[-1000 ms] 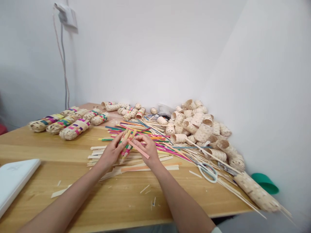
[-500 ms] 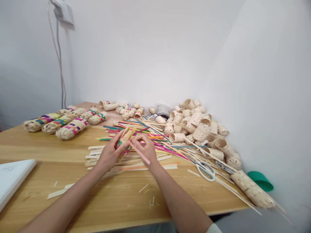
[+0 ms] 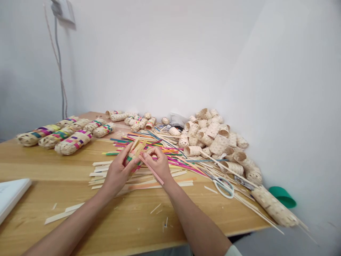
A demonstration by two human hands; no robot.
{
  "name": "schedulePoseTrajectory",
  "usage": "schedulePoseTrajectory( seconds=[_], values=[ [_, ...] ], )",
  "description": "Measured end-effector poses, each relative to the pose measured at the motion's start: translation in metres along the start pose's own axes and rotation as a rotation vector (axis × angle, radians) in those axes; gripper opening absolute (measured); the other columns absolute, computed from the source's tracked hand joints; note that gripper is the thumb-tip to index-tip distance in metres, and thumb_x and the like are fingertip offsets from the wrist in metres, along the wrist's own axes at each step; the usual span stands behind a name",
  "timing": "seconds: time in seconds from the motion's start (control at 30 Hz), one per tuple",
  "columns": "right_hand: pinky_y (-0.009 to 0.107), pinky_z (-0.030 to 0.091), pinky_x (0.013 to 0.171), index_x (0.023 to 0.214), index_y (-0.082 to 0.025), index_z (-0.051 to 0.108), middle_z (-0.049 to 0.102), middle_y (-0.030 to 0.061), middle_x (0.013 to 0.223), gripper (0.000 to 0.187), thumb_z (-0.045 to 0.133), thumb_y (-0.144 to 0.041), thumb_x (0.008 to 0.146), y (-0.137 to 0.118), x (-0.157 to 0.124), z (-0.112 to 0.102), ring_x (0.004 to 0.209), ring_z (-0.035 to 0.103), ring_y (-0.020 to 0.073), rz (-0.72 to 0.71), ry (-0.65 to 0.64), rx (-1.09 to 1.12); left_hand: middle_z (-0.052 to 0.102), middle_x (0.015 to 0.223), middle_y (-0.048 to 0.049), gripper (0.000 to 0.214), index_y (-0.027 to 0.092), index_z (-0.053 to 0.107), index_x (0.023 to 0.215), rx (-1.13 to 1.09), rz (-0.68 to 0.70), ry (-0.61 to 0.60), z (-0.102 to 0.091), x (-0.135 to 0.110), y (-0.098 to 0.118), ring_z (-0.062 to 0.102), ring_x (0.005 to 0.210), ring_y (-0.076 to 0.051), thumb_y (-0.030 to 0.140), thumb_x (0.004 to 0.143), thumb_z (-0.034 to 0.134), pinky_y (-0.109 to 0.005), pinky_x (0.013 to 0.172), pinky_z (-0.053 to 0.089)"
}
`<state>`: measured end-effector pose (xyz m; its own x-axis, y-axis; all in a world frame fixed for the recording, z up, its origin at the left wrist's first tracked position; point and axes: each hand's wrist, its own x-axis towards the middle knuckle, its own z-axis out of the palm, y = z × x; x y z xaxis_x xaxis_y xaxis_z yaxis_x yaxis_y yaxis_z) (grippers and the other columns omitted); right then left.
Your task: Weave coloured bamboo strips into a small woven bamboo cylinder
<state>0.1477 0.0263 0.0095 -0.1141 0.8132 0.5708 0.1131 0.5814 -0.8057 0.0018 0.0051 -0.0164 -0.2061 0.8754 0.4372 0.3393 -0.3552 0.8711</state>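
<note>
Near the middle of the table, my left hand (image 3: 119,169) is wrapped round a small woven tube (image 3: 132,156) with green and pink bands. Loose pale strip ends stick up from its top. My right hand (image 3: 157,161) pinches a pink strip (image 3: 151,170) at the tube's right side; the strip's free end slants down towards my right wrist. Whether the strip's upper end is threaded into the weave is hidden by the fingers. Beneath and behind both hands lie coloured strips (image 3: 174,155) and a bundle of pale strips (image 3: 99,174).
Several finished woven pieces with coloured bands (image 3: 74,141) lie at the left. A heap of plain woven tubes (image 3: 220,144) fills the back right. White-handled scissors (image 3: 224,187), a long woven tube (image 3: 274,207) and a green cup-like object (image 3: 282,196) are at the right. A white box (image 3: 13,195) sits at left.
The camera view has shifted slightly, so the scene sits a little further left. Both hands keep their hold, and the pink strip is turned slightly more edge-on.
</note>
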Motion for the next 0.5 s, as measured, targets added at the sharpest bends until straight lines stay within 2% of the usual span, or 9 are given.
schedulePoseTrajectory(
  seconds=[0.17, 0.33, 0.5],
  values=[
    [0.027, 0.045, 0.063, 0.069, -0.022, 0.048, 0.054, -0.0011, 0.070, 0.017, 0.056, -0.035, 0.077, -0.0003, -0.0026, 0.0057, 0.066, 0.053, 0.0135, 0.005, 0.053, 0.051, 0.053, 0.146, -0.0105, 0.076, 0.019, 0.049, 0.143, -0.012, -0.010, 0.014, 0.0019, -0.0031, 0.0032, 0.048, 0.133, -0.031, 0.059, 0.080, 0.058, -0.043, 0.112, 0.034],
    [0.026, 0.043, 0.058, 0.069, -0.022, 0.046, 0.053, -0.0022, 0.068, 0.016, 0.056, -0.034, 0.074, 0.0020, -0.0016, 0.0079, 0.062, 0.050, 0.0129, 0.048, 0.052, 0.045, 0.054, 0.145, -0.0116, 0.076, 0.018, 0.049, 0.143, 0.034, -0.031, 0.049, 0.0054, -0.0045, 0.0059, 0.049, 0.132, -0.031, 0.058, 0.079, 0.058, -0.043, 0.111, 0.035],
    [0.025, 0.042, 0.063, 0.063, -0.022, 0.044, 0.051, -0.0040, 0.064, 0.020, 0.058, -0.035, 0.072, 0.0033, 0.0023, 0.0007, 0.062, 0.048, 0.0123, 0.108, -0.015, 0.006, 0.059, 0.139, -0.0093, 0.068, 0.022, 0.053, 0.139, 0.073, 0.014, 0.035, 0.0040, -0.0038, 0.0066, 0.055, 0.124, -0.031, 0.056, 0.080, 0.058, -0.043, 0.106, 0.041]
  ],
)
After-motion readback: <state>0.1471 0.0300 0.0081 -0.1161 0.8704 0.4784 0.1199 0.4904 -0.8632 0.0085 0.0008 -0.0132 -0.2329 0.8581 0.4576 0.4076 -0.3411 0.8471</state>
